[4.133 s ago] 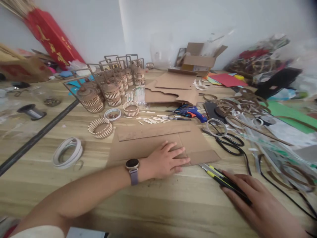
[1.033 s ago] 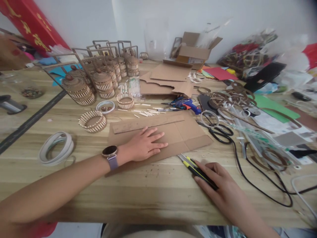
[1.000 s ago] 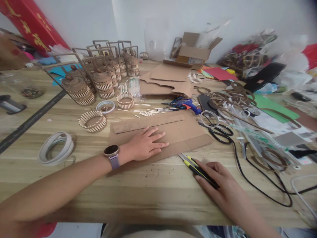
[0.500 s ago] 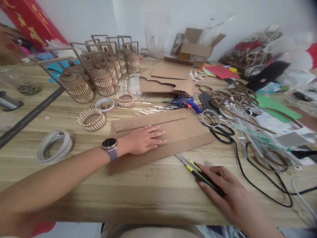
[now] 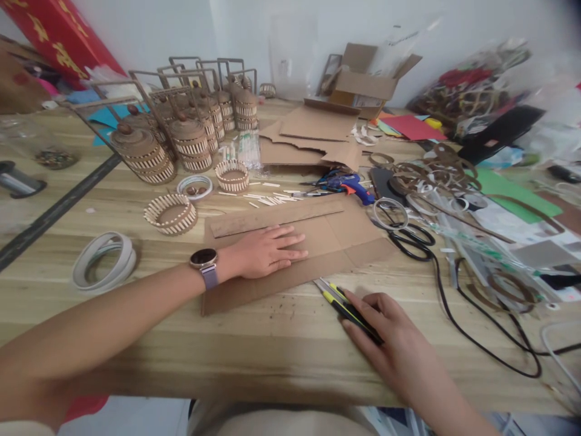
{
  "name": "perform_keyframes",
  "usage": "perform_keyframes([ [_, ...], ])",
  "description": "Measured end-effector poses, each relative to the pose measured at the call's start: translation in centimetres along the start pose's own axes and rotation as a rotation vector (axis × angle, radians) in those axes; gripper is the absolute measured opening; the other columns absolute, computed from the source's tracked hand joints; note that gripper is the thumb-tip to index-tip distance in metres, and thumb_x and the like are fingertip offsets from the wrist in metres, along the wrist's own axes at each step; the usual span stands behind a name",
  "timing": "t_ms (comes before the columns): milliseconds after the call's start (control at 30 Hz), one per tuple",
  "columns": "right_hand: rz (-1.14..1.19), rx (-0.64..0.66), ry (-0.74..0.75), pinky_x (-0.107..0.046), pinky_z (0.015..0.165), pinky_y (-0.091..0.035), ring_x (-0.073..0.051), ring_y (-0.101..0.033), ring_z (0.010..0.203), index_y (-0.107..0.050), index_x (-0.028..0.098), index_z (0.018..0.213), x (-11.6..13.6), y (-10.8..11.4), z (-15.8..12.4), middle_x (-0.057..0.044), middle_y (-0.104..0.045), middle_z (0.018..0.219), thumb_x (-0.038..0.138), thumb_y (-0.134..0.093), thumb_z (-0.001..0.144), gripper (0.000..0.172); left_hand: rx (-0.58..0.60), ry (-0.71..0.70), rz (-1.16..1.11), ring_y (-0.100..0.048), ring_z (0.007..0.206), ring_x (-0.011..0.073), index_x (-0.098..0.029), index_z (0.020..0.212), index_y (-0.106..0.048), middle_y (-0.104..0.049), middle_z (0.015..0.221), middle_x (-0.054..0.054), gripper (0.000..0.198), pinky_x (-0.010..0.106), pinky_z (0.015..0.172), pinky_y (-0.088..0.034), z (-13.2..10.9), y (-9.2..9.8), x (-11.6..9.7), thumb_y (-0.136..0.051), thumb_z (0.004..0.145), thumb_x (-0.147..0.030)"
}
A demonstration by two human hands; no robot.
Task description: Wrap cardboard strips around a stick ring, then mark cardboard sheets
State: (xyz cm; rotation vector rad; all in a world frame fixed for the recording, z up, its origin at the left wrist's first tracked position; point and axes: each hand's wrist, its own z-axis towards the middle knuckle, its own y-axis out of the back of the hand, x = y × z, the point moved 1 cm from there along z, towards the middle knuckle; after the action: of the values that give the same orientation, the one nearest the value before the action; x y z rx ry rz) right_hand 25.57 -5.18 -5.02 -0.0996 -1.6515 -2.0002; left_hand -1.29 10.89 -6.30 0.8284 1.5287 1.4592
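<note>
One cardboard sheet (image 5: 331, 242), flat on the wooden table (image 5: 272, 345), centre front. Left hand (image 5: 261, 251) spread open, palm pressing it down. Right hand (image 5: 385, 336) wrapped over the utility knife (image 5: 338, 298), blade tip at the sheet's near edge. Handling note: press firmly and keep fingers well clear of the blade line.

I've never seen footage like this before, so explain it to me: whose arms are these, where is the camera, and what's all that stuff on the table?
There is no machine here. These are one person's two bare hands, filmed by a camera worn on the head that looks forward and down, so the arms reach in from the bottom edge. The left hand, with a watch on its wrist, lies flat and open on a cardboard sheet. The right hand grips a yellow-and-black utility knife, whose tip is near the sheet's front edge. Everything rests on a wooden table. Around the hands are a white tape roll, black scissors, a blue glue gun and small slatted baskets.
</note>
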Motion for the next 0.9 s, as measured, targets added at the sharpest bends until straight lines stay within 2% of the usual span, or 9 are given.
perform_keyframes([
  [167, 0.013, 0.064, 0.002, -0.032, 0.071, -0.059, -0.021, -0.067, 0.083, -0.062, 0.024, 0.135, 0.5, -0.3, -0.6, -0.008, -0.063, 0.093, 0.036, -0.055, 0.096, 0.042, 0.022, 0.008, 0.005, -0.021, 0.152, 0.0254, -0.034, 0.150, -0.044, -0.031, 0.163, 0.001, 0.044, 0.045, 0.123, -0.019, 0.1, 0.1, -0.1, -0.032, 0.108, -0.040],
  [533, 0.014, 0.064, -0.007, -0.034, 0.074, -0.058, -0.022, -0.064, 0.085, -0.056, 0.027, 0.142, 1.8, -1.7, -0.7, -0.008, -0.060, 0.095, 0.036, -0.052, 0.097, 0.046, 0.064, 0.036, -0.009, -0.021, 0.152, 0.0251, -0.037, 0.151, -0.042, -0.029, 0.164, -0.002, 0.044, 0.045, 0.123, -0.018, 0.2, 0.4, -0.2, -0.031, 0.108, -0.041],
  [667, 0.030, 0.086, 0.040, -0.032, 0.074, -0.059, -0.020, -0.065, 0.085, -0.058, 0.024, 0.140, 2.2, -2.0, -0.7, -0.008, -0.061, 0.094, 0.034, -0.054, 0.097, 0.044, 0.066, 0.035, -0.014, -0.020, 0.153, 0.0251, -0.035, 0.151, -0.041, -0.029, 0.164, -0.001, 0.044, 0.044, 0.124, -0.017, 0.2, 0.4, -0.2, -0.031, 0.108, -0.040],
  [800, 0.044, 0.044, -0.007, -0.033, 0.071, -0.059, -0.021, -0.064, 0.083, -0.058, 0.027, 0.140, 3.2, -2.0, -0.9, -0.008, -0.060, 0.094, 0.037, -0.051, 0.098, 0.044, 0.060, 0.032, -0.020, -0.020, 0.153, 0.0240, -0.035, 0.151, -0.042, -0.028, 0.164, -0.002, 0.044, 0.043, 0.124, -0.016, 0.2, 0.4, -0.2, -0.031, 0.108, -0.039],
  [900, 0.079, 0.065, 0.011, -0.034, 0.071, -0.060, -0.022, -0.065, 0.084, -0.062, 0.024, 0.135, 4.3, -2.2, -0.4, -0.008, -0.061, 0.093, 0.035, -0.053, 0.096, 0.042, 0.061, 0.036, -0.022, -0.020, 0.153, 0.0240, -0.035, 0.151, -0.042, -0.028, 0.164, -0.001, 0.044, 0.044, 0.124, -0.016, 0.2, 0.5, -0.2, -0.031, 0.108, -0.040],
])
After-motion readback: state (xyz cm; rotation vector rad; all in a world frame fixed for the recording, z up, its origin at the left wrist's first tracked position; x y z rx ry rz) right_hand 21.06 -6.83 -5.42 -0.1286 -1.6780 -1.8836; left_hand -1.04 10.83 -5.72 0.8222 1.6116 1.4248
